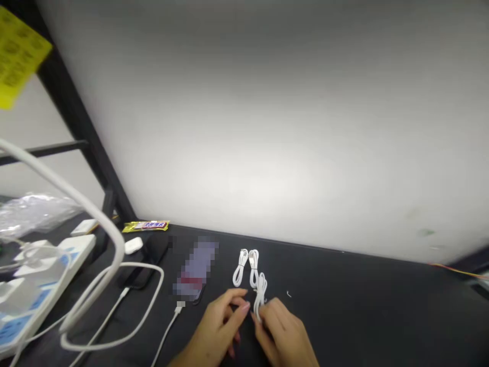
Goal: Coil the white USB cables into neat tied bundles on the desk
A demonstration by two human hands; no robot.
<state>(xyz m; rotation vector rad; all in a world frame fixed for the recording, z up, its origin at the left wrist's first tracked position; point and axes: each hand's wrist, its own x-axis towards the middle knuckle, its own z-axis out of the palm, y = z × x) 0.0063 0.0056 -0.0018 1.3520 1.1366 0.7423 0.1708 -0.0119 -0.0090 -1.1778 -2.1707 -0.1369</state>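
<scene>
My right hand (284, 329) pinches the lower end of a white cable bundle (261, 289), which is coiled and tied. Just left of it is my left hand (219, 326), fingers bent, with a small gap between thumb and index fingertip and nothing seen between them. Two more coiled white cables lie on the black desk beyond the hands: a left cable bundle (240, 267) and a middle cable bundle (253, 267). The upper part of the held bundle sits close against the middle one.
Left of the hands lies a blurred-out phone (196, 270) with a white charging cord (166, 331). Further left are a dark phone (139, 278), a yellow-wrapped snack (147, 226) and a power strip (82, 255). A thick white cord (95, 211) loops in front. A white scrap (289, 294) lies to the right.
</scene>
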